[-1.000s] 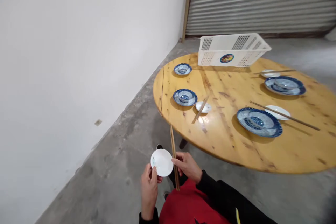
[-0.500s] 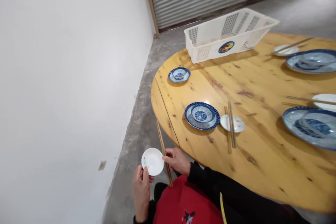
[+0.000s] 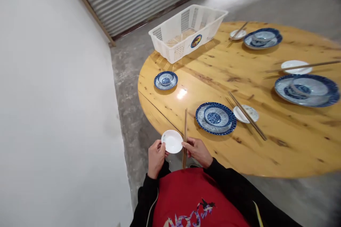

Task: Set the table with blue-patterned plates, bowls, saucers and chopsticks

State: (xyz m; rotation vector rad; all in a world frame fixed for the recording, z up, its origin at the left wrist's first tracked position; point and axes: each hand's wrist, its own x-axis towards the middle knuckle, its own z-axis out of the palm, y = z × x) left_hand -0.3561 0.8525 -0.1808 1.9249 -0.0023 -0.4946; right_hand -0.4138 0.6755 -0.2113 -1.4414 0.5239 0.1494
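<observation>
Between my two hands is a small white dish [image 3: 173, 142], its hollow side facing up. My left hand [image 3: 156, 156] pinches its left rim with the thumb on top. My right hand [image 3: 197, 151] is closed on a pair of wooden chopsticks [image 3: 184, 159] that point away from me, and its thumb meets the dish's right rim. Both hands are just off the table's near edge. Closest on the table is a blue-patterned plate [image 3: 228, 129] with a matching bowl [image 3: 214, 117] on it. Beside that plate, chopsticks [image 3: 249, 117] lie across another white dish [image 3: 253, 111].
The round wooden table [image 3: 186, 92] also bears a white plastic basket [image 3: 183, 50] at the back left. A smaller blue plate [image 3: 157, 86] with a bowl sits near the left edge. More blue plates [image 3: 330, 88] with bowls, dishes and chopsticks are at right. A white wall [image 3: 66, 113] rises on my left.
My view has swung right and nearer the table. Both hands have come closer to the table edge with the dish and chopsticks, and the chopsticks now overlap the tabletop.
</observation>
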